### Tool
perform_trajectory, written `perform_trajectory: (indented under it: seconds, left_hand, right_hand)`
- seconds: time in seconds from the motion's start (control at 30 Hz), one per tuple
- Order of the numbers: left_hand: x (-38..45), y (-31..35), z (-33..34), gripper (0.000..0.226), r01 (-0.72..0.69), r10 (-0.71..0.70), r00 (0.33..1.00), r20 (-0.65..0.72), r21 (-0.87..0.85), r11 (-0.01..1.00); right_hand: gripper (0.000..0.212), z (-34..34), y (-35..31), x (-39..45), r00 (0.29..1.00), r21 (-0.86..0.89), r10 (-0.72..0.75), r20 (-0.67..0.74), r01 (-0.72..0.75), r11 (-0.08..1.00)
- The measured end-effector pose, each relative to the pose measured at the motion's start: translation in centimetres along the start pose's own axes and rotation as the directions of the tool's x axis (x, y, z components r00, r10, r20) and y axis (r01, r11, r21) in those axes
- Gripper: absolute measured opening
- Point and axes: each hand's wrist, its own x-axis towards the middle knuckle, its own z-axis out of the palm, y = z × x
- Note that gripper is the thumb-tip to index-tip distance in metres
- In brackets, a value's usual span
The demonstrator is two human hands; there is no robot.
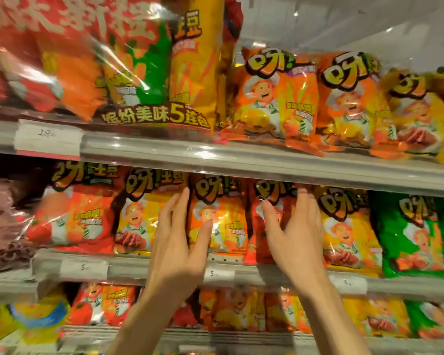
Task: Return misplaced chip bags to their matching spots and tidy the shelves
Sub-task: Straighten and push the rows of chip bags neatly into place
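Orange bag (217,216), mid-frame on the middle shelf (267,172), flanked by both hands: left hand (176,242) spread, thumb on its face, right hand (295,239) spread over the red bag (260,231), apparently to square the row.

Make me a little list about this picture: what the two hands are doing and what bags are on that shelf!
left hand: open, fingers spread, touching the orange foil chip bag on the middle shelf
right hand: open, resting on the red foil chip bag
grip: neither hand closed on a bag
right neighbours: yellow foil chip bag, then green foil chip bag
shelf edge: grey metal rail with price tags
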Motion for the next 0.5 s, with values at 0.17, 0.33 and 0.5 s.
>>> perform_trajectory:
  seconds: [0.17,0.33,0.5]
  left_hand:
    - [1.5,2.3,5.0,0.066,0.014,-0.028,0.987,0.157,0.090,0.996]
    - [3.0,3.5,9.4,0.066,0.045,-0.106,0.949,0.298,0.202,0.978]
    - [4.1,3.4,11.3,0.075,0.035,-0.148,0.923,0.356,0.307,0.951]
  right_hand:
    - [0.079,-2.7,3.7,2.6,0.988,-0.060,0.105,0.112,-0.099,0.993]
    - [0.080,-3.4,5.7,4.7,0.956,-0.093,0.174,0.238,-0.156,0.983]
    - [0.080,-3.6,7.3,5.8,0.916,-0.097,0.208,0.344,-0.186,0.978]
